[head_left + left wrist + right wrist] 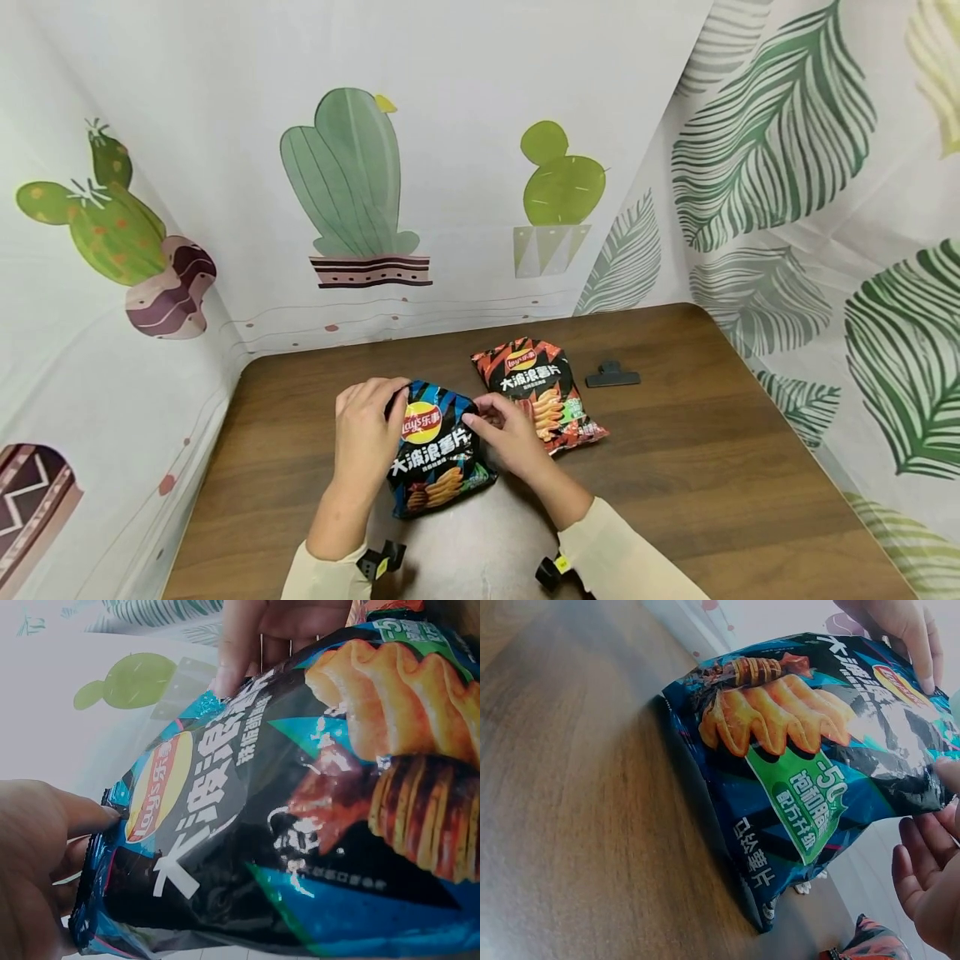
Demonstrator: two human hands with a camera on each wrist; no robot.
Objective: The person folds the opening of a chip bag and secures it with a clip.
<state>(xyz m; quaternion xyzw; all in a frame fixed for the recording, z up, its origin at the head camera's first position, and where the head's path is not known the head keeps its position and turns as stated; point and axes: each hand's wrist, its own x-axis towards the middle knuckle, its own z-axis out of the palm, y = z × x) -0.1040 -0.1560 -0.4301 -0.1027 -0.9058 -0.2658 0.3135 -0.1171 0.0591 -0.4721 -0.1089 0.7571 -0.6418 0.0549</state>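
Observation:
A blue and black bag of chips (431, 450) is held between both hands, tilted up over the front of the table. At its upper left corner my left hand (367, 429) pinches the top edge, thumb on the printed face. My right hand (513, 437) pinches the upper right side, its thumb in front and the other fingers behind. Seen from the left wrist, the bag (247, 802) looks puffed, and its crimped top edge lies by the left thumb. In the right wrist view the lower end of the bag (780, 765) hangs close to the tabletop.
Just behind and right of my right hand lies a red and black bag of chips (528, 375), partly covered by that hand. A black clip (612, 375) rests to its right on the brown wooden table (675, 467). Patterned cloth (465, 150) hangs behind the table.

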